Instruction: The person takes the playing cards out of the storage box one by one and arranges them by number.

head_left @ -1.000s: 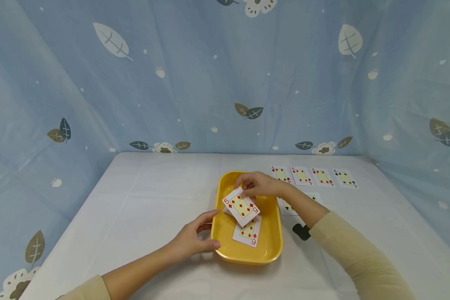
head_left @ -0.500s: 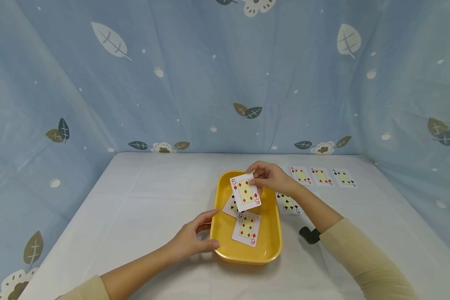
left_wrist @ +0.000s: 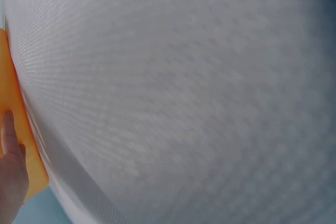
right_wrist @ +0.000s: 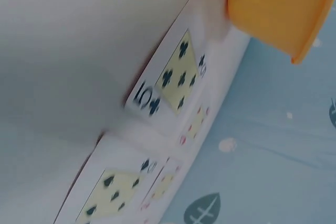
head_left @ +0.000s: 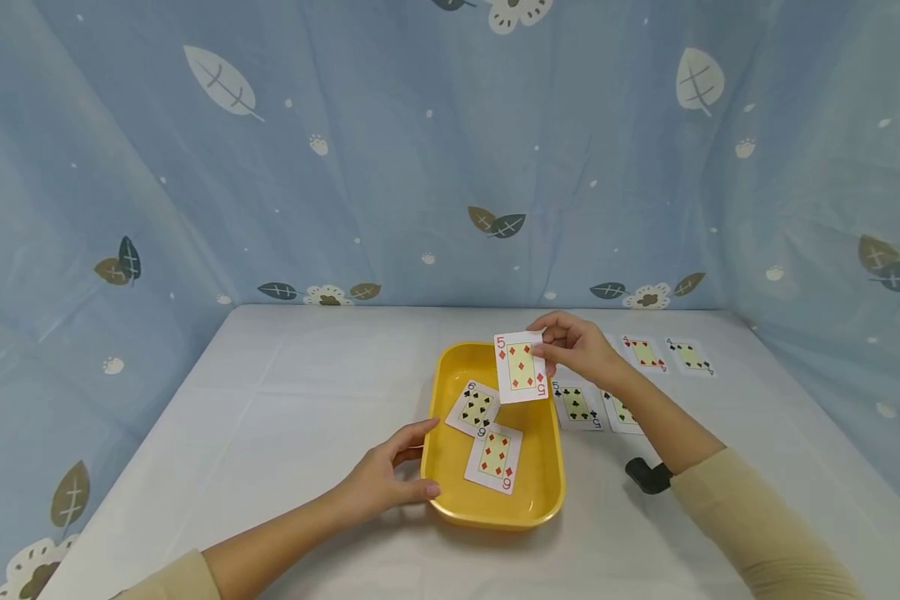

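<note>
My right hand pinches a five of diamonds card by its right edge and holds it in the air over the far right corner of the yellow tray. Two cards lie in the tray: a six of spades and a six of diamonds. My left hand grips the tray's left rim, thumb over the edge; the left wrist view shows a finger on the yellow tray wall. The right wrist view shows the five of clubs below the hand and the tray's corner.
On the white table, right of the tray, lie a five of clubs, another black card, and a far row of fours. A black wrist-camera mount sits under my right forearm. Blue patterned cloth walls the table.
My right hand lifted the five of diamonds out of the tray and carried it up and to the right, uncovering the six of spades. The left hand stayed on the rim.
</note>
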Demonstrator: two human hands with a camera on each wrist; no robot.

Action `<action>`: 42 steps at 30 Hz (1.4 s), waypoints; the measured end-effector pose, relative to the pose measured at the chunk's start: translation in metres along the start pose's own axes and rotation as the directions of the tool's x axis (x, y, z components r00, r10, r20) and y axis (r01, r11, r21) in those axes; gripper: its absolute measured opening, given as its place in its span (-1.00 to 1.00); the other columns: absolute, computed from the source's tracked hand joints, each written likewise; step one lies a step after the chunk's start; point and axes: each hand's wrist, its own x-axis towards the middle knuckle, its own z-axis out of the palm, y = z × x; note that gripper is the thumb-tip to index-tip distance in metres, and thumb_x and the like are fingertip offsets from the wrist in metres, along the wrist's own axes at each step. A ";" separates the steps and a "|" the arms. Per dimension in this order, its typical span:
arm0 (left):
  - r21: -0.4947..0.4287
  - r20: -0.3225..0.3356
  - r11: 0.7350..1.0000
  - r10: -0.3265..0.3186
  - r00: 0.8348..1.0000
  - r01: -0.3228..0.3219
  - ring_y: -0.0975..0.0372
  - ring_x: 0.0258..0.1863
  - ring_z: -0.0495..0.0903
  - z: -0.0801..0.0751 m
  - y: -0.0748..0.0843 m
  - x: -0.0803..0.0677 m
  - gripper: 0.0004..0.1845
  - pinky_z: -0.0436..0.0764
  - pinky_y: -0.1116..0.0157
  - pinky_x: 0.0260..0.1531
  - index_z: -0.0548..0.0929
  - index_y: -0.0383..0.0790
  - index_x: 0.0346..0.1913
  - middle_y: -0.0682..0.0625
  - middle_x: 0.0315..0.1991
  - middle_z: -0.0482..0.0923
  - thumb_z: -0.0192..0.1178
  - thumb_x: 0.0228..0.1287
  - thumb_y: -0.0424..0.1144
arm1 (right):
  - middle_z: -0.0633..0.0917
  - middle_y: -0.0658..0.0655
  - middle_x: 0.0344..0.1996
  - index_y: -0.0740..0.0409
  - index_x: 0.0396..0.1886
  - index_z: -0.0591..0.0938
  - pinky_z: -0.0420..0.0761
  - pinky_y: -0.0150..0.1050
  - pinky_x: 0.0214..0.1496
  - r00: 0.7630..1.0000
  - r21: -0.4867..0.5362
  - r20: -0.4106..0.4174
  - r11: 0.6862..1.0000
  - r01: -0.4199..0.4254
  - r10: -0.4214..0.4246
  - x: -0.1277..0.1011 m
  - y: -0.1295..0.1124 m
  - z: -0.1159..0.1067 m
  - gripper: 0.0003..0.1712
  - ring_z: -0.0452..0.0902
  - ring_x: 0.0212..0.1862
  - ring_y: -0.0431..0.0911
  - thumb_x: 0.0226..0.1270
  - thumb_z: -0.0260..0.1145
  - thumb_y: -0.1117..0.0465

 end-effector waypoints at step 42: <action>-0.018 0.003 1.000 0.001 1.000 -0.001 -0.01 0.20 0.43 0.000 -0.001 0.000 -0.14 0.39 0.01 0.23 0.23 -0.13 0.41 -0.19 0.25 0.38 0.42 0.05 -0.13 | 0.56 0.03 -0.50 0.18 0.01 0.47 0.56 -0.46 -0.41 0.968 -0.373 -0.235 0.911 -0.178 0.092 -0.101 0.018 -0.108 -0.64 0.52 -0.53 -0.13 0.25 0.33 0.26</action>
